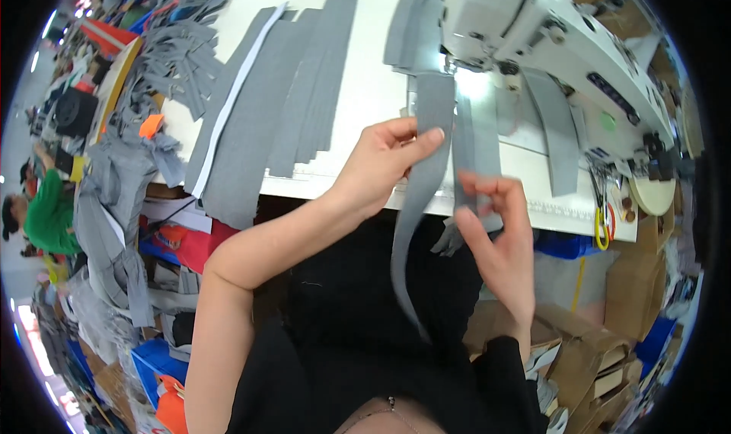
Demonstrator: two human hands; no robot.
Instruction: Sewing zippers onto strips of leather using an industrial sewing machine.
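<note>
The left hand (377, 167) has its grip clamped on a long grey fabric strip (423, 183), thumb across the face of the cloth and fingers behind it, just past the near edge of the white counter (365, 91). From that pinch the strip's long axis runs two ways: up and away over the counter toward the needle area of the white sewing machine (533, 38), and down off the near edge, where its loose tail hangs in front of the person's dark clothing and tapers to a point.

The right hand (495, 228) sits just beside it on the right, lower and nearer the body, its fingertips closed on a second, narrower grey strip (468, 152) that lies parallel to the first and also leads up to the machine. The two strips are side by side, nearly touching between the hands.

Further left on the counter lies a fanned stack of cut grey strips (282, 106), well apart from both hands. Yellow-handled scissors (601, 224) hang at the counter's near right corner.
</note>
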